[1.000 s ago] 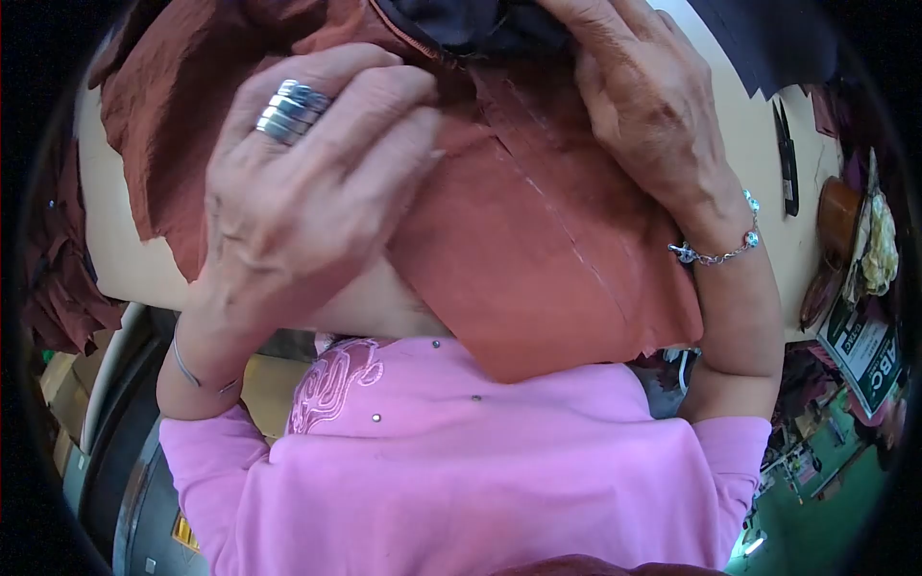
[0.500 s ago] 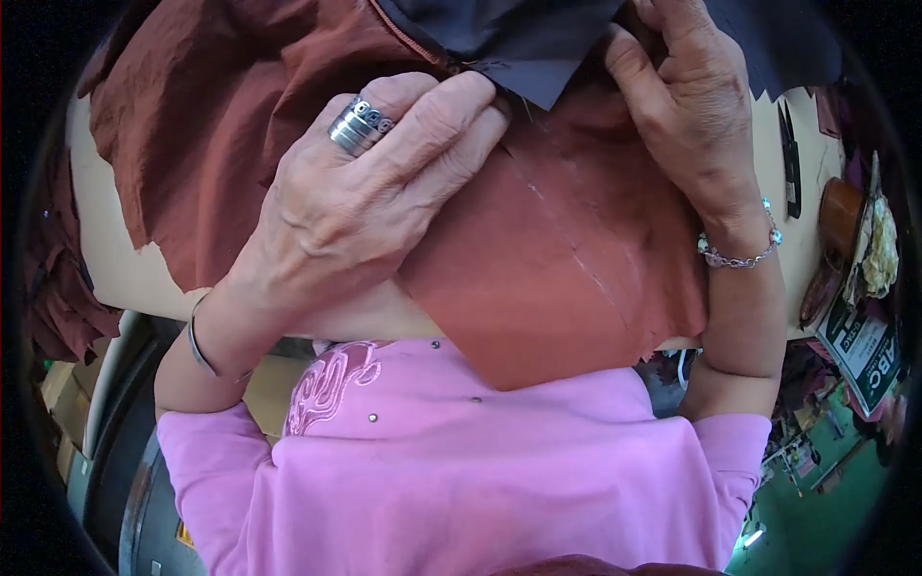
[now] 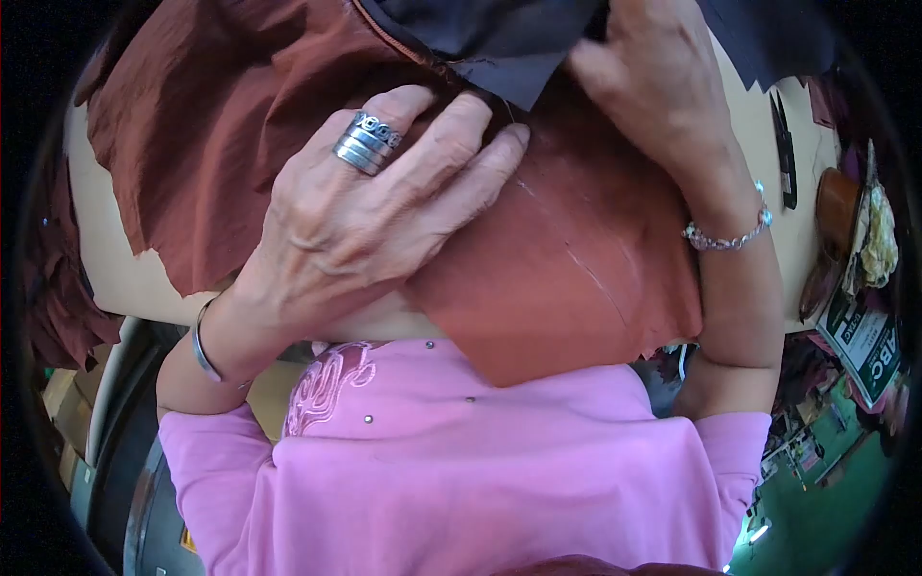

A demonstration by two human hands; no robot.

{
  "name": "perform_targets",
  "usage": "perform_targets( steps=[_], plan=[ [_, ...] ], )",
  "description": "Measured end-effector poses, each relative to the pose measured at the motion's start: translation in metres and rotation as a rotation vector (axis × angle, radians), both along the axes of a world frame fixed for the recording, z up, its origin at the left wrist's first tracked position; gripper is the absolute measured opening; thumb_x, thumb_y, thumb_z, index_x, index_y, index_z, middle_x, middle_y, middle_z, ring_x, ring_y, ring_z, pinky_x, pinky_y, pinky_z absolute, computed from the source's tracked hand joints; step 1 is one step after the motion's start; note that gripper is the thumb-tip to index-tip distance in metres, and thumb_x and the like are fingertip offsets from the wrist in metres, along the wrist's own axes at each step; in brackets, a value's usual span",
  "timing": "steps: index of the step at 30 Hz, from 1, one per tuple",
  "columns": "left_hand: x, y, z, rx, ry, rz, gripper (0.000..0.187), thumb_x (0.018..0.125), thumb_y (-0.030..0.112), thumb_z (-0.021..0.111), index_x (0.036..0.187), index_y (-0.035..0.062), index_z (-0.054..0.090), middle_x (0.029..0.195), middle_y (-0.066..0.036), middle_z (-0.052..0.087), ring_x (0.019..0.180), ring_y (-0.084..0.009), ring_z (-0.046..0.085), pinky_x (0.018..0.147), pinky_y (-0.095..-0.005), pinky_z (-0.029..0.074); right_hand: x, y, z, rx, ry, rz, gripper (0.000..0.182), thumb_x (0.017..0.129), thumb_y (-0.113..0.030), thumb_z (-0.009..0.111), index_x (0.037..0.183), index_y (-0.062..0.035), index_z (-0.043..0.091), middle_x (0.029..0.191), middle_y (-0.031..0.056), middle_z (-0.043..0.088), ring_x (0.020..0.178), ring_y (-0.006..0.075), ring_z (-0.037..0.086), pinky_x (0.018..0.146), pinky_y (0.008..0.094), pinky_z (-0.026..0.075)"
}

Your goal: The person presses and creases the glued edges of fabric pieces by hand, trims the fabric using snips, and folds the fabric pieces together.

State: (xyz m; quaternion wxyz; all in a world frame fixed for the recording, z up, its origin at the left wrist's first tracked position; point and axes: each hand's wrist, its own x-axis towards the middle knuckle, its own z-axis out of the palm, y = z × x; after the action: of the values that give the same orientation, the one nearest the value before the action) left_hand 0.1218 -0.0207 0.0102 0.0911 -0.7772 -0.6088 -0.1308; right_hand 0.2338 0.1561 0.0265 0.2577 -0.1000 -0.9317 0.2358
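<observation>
Rust-brown fabric (image 3: pixel 567 269) lies across the table and hangs over its front edge, marked with pale chalk-like lines. A dark grey-blue cloth piece (image 3: pixel 480 48) meets it at the top, along a folded or corded brown edge (image 3: pixel 394 38). My left hand (image 3: pixel 365 202), with silver rings, rests on the rust fabric just below this join. Its fingers are bent and apart, the tips near the dark corner; the thumb is hidden. My right hand (image 3: pixel 653 86) is at the dark cloth's right side, blurred, its fingers mostly out of sight.
The pale tabletop (image 3: pixel 749 106) shows on both sides. On the right lie a black slim tool (image 3: pixel 784 154), a brown object (image 3: pixel 837 206) and a green-and-white printed card (image 3: pixel 864 350). Dark red cloth (image 3: pixel 67 278) hangs at the left edge.
My left fingers have spread from their pinch near the join. My right hand has moved up and left, its thumb now blurred. The dark cloth's corner has shifted slightly left.
</observation>
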Motion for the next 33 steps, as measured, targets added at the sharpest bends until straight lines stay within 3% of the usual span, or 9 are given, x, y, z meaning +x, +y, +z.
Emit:
perform_targets(
  steps=[5, 9, 14, 17, 19, 20, 27, 30, 33],
  plan=[
    [0.001, 0.002, 0.002, -0.020, 0.013, 0.037, 0.047, 0.074, 0.011, 0.054, 0.121, 0.0139, 0.062, 0.119, -0.008, 0.057, 0.097, -0.0241, 0.060, 0.076, -0.0314, 0.052, -0.008, 0.030, -0.032, -0.013, 0.222, 0.049, 0.062, 0.064, 0.016, 0.036, 0.122, 0.0041, 0.053, 0.120, 0.0245, 0.059, 0.120, 0.0325, 0.055, 0.104, 0.0334, 0.039],
    [0.002, -0.002, 0.015, -0.057, 0.066, 0.056, 0.043, 0.077, 0.011, 0.053, 0.118, 0.0135, 0.062, 0.121, -0.007, 0.057, 0.096, -0.0246, 0.060, 0.075, -0.0311, 0.052, -0.006, 0.026, -0.026, -0.147, 0.283, 0.040, 0.063, 0.064, 0.017, 0.036, 0.123, 0.0036, 0.053, 0.122, 0.0231, 0.060, 0.121, 0.0301, 0.054, 0.105, 0.0330, 0.039],
    [-0.010, -0.001, 0.018, -0.130, -0.228, 0.079, 0.039, 0.077, 0.005, 0.057, 0.116, 0.0101, 0.061, 0.118, -0.009, 0.059, 0.098, -0.0274, 0.061, 0.079, -0.0343, 0.052, 0.033, 0.031, 0.013, -0.104, 0.440, -0.184, 0.040, 0.079, 0.005, 0.059, 0.119, -0.0016, 0.058, 0.104, 0.0150, 0.064, 0.099, 0.0224, 0.060, 0.087, 0.0304, 0.047],
    [-0.020, 0.004, 0.020, -0.121, -0.499, 0.062, 0.035, 0.083, -0.002, 0.057, 0.117, 0.0059, 0.059, 0.120, -0.012, 0.060, 0.103, -0.0295, 0.061, 0.085, -0.0368, 0.050, 0.046, 0.000, 0.041, -0.259, 0.084, -0.095, 0.026, 0.083, 0.007, 0.061, 0.108, 0.0022, 0.060, 0.102, 0.0122, 0.065, 0.097, 0.0176, 0.060, 0.083, 0.0292, 0.048],
    [-0.025, 0.010, 0.016, -0.091, -0.637, 0.063, 0.033, 0.085, -0.003, 0.055, 0.118, 0.0039, 0.059, 0.122, -0.013, 0.059, 0.108, -0.0296, 0.060, 0.089, -0.0365, 0.049, 0.048, -0.013, 0.039, -0.318, -0.176, 0.165, 0.023, 0.081, 0.010, 0.057, 0.102, 0.0013, 0.061, 0.101, 0.0133, 0.065, 0.095, 0.0224, 0.062, 0.082, 0.0316, 0.049],
    [-0.028, 0.011, 0.017, -0.120, -0.717, 0.064, 0.033, 0.086, -0.004, 0.053, 0.118, 0.0017, 0.057, 0.124, -0.015, 0.058, 0.115, -0.0296, 0.057, 0.096, -0.0368, 0.046, 0.048, -0.018, 0.030, -0.223, -0.148, 0.209, 0.023, 0.079, 0.011, 0.057, 0.100, 0.0013, 0.061, 0.102, 0.0140, 0.064, 0.094, 0.0256, 0.062, 0.081, 0.0331, 0.050],
    [-0.033, 0.012, 0.018, -0.027, -0.410, 0.241, 0.031, 0.086, 0.001, 0.058, 0.117, 0.0034, 0.058, 0.123, -0.014, 0.059, 0.115, -0.0340, 0.056, 0.093, -0.0374, 0.047, 0.046, -0.042, -0.010, 0.248, -0.121, 0.199, 0.021, 0.077, -0.008, 0.055, 0.097, -0.0042, 0.057, 0.106, 0.0091, 0.060, 0.092, 0.0255, 0.058, 0.078, 0.0343, 0.048],
    [-0.035, 0.016, 0.015, 0.061, -0.199, 0.266, 0.021, 0.084, 0.013, 0.063, 0.104, 0.0060, 0.062, 0.110, -0.006, 0.064, 0.086, -0.0249, 0.063, 0.079, -0.0365, 0.050, 0.040, -0.041, -0.016, 0.273, -0.127, 0.197, 0.023, 0.077, -0.011, 0.056, 0.099, -0.0058, 0.056, 0.107, 0.0088, 0.060, 0.092, 0.0232, 0.058, 0.075, 0.0341, 0.047],
    [-0.036, 0.020, 0.010, 0.133, -0.122, 0.258, 0.022, 0.081, 0.018, 0.066, 0.100, 0.0070, 0.061, 0.106, -0.005, 0.062, 0.083, -0.0259, 0.060, 0.078, -0.0368, 0.047, 0.037, -0.041, -0.024, 0.276, -0.066, 0.170, 0.024, 0.077, -0.013, 0.056, 0.101, -0.0063, 0.055, 0.109, 0.0090, 0.061, 0.092, 0.0219, 0.057, 0.074, 0.0352, 0.046]
  ],
)
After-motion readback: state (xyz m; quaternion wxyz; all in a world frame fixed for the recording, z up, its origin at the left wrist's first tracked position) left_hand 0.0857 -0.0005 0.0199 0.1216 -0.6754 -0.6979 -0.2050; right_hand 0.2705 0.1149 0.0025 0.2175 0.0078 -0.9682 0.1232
